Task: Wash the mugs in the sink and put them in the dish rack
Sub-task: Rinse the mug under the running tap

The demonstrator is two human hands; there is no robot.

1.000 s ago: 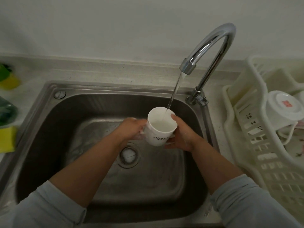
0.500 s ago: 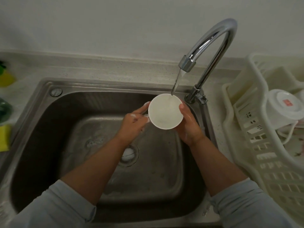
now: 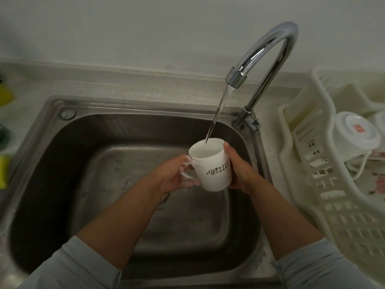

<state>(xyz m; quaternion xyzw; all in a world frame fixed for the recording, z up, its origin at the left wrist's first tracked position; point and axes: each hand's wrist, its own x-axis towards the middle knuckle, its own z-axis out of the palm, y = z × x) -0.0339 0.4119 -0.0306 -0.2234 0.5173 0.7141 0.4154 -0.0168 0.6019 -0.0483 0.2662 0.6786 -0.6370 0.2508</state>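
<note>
The white mug [image 3: 212, 170] is held over the sink [image 3: 83, 155], mouth up under the tap [image 3: 268, 57] so water [image 3: 216, 113] rinses inside. The left hand [image 3: 173, 178] grips its handle [image 3: 190, 178] at 9 o'clock, the right hand [image 3: 240, 171] wraps its side at 3 o'clock (two hands keep it steady). The dish rack [image 3: 325, 184] sits at 3 o'clock.
</note>
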